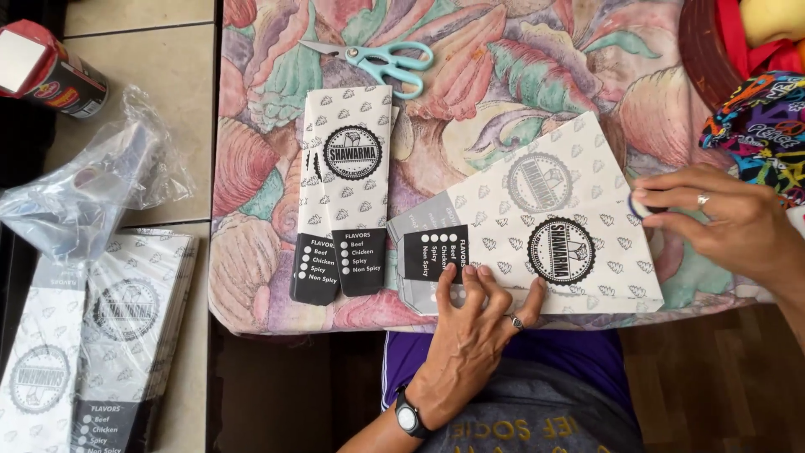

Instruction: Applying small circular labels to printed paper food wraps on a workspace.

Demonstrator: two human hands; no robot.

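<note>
A half-folded paper bag (553, 226) is pressed flat at the table's near edge by the left hand (474, 323), fingers spread. A tape roll (mostly hidden) (637, 205) is pinched in the right hand (729, 222). Finished folded bags (344, 193) lie left; a stack (92, 335) is left undone.

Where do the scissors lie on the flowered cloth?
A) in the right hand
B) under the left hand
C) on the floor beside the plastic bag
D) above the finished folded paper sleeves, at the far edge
D: the light blue scissors lie closed on the cloth just beyond the folded paper sleeves, away from both hands.
</note>
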